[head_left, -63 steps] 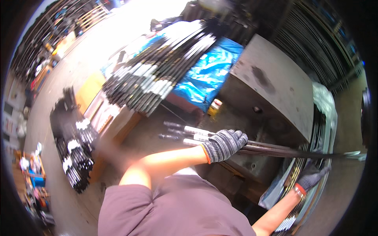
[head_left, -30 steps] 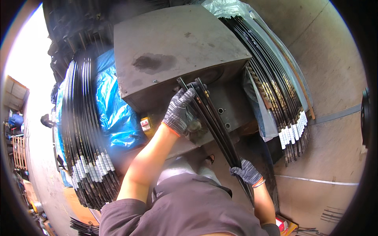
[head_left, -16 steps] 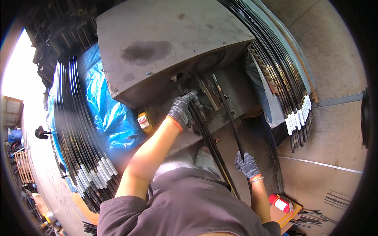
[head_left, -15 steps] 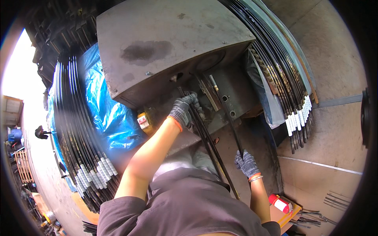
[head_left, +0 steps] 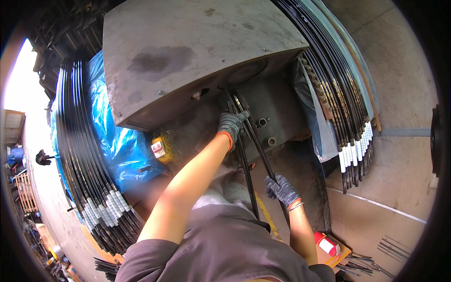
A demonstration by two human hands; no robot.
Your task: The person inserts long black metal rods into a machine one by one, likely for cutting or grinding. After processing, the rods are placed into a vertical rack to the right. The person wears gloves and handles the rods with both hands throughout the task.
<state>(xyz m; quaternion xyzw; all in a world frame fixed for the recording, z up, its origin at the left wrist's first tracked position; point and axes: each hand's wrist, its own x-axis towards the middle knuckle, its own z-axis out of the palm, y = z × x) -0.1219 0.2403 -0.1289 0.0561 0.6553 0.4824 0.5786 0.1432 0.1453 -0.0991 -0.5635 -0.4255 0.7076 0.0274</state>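
Head view: curling left hand (head_left: 231, 124) around dark rods (head_left: 247, 174) at frame centre, just below grey metal box (head_left: 197, 61); clasping another rod (head_left: 261, 151), lower right of centre, with right hand (head_left: 282, 189). Looking stiff, probably weighty and slick; calling for firm, well-spaced holds lengthwise.

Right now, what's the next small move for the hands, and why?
Probably ease the right hand slightly left, using the left hand as a pivot: the dark rod in the right hand and the second rod sit close together near the left hand but spread apart lower down.
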